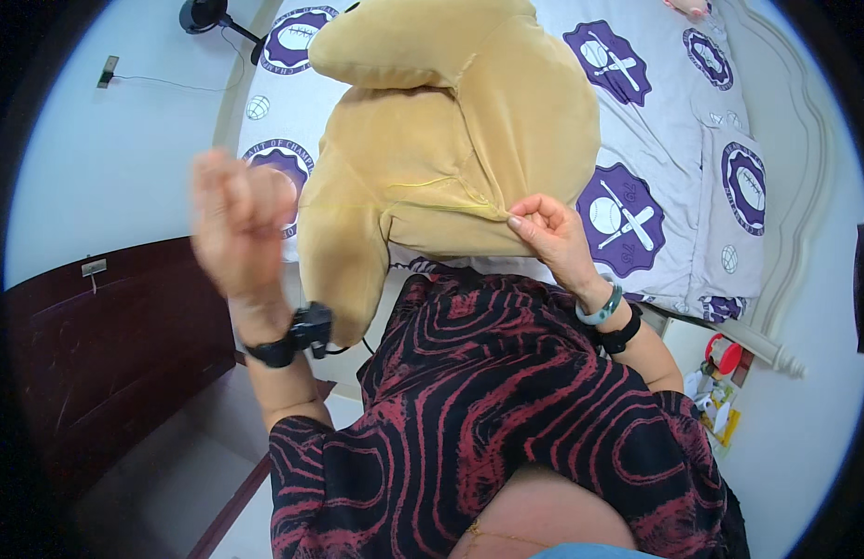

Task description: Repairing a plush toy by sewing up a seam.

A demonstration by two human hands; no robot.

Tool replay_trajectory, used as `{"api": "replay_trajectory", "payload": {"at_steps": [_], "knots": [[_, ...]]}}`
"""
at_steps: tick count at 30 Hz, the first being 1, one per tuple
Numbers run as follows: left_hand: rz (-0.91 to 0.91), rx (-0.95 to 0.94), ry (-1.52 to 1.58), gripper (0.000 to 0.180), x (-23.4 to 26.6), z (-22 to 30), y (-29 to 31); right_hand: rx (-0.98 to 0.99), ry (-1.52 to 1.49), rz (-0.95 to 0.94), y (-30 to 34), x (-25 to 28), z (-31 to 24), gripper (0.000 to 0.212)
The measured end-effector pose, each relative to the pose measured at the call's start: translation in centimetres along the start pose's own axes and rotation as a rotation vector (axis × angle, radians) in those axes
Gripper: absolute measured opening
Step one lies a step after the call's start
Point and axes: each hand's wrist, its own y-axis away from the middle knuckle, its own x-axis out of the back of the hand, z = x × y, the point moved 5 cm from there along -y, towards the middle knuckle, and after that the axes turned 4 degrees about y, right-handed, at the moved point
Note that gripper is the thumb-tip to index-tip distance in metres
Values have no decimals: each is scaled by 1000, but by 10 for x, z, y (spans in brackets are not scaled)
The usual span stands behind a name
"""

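A large tan plush toy [395,140] lies across the bed's edge and my lap. Along its side runs a seam, from which yellow thread [357,206] stretches left toward my left hand. My left hand [238,219] is raised beside the toy, blurred by motion, its fingers curled in where the thread ends; whether a needle is there I cannot make out. At the seam's right end, my right hand [548,233] pinches the toy's fabric between thumb and fingertips. A loose strand also lies over the plush above the seam.
Beneath the toy is a bed with a white and purple patterned sheet [674,177]. A black fan-like object [205,15] stands at the far left. Dark red wooden panelling [115,335] is on the left. Small packages [717,410] and a red round item [724,354] sit at the right.
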Motion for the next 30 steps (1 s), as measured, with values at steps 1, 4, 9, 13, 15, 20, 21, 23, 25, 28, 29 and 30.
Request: {"api": "replay_trajectory", "payload": {"at_steps": [1,4,9,13,15,20,21,23,25,28,29,30], "knots": [[-5,-111,-54,23,15,20,2,-7,6,1,1,1,0,8],[28,-300,-58,22,51,96,29,-10,-18,-19,7,-1,-5,10],[-19,-385,49,25,91,177,70,-6,20,-20,13,5,3,10],[78,-445,23,23,107,212,90,-19,-3,-19,16,7,6,9],[108,-471,-29,26,117,229,99,-34,6,-15,18,9,8,8],[196,-507,-31,25,130,245,108,-63,-28,-25,22,11,7,7],[209,-508,-15,26,132,246,108,-66,-36,-23,23,12,6,7],[224,-503,-6,26,142,251,111,-62,-19,-24,24,13,6,7],[238,-496,5,26,151,251,110,-59,-1,-22,25,14,6,7],[250,-504,-37,25,165,252,110,-70,-4,-15,27,15,8,8],[179,-489,-20,27,169,252,109,-69,7,-14,27,15,9,7],[107,-474,-3,29,172,252,107,-68,17,-13,28,16,10,7]]}}
